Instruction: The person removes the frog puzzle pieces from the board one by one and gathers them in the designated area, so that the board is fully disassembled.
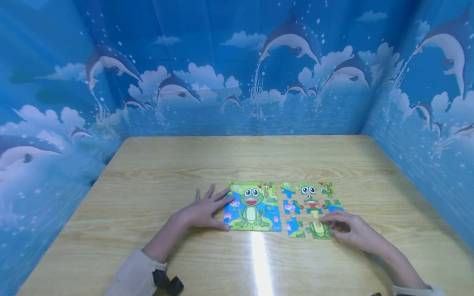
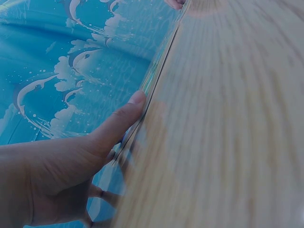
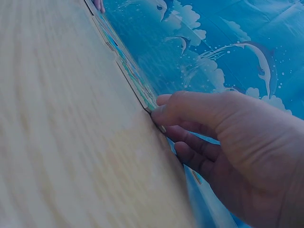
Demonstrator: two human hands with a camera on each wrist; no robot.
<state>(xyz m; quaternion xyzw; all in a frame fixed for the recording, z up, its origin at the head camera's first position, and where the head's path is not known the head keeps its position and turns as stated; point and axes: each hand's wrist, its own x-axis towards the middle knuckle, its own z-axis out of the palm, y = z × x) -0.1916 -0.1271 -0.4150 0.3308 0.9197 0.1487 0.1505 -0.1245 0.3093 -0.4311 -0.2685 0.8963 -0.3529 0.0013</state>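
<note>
A square frog picture board (image 1: 251,213) lies flat on the table. My left hand (image 1: 201,211) rests at its left side with fingers spread, thumb and fingertips touching the edge. In the left wrist view, the left thumb (image 2: 137,98) lies along the board's edge. To the right of the board, frog puzzle pieces (image 1: 291,206) are laid in rows with small gaps between them. My right hand (image 1: 349,231) has curled fingers and pinches a puzzle piece (image 1: 319,231) at the lower right of this group. In the right wrist view, the right hand (image 3: 228,137) covers part of the pieces.
The wood-grain table (image 1: 177,160) stretches back to a blue dolphin-print curtain (image 1: 207,98), which also hangs along both sides. A black strap (image 1: 166,281) sits on the left sleeve. A bright reflection lies on the table below the board.
</note>
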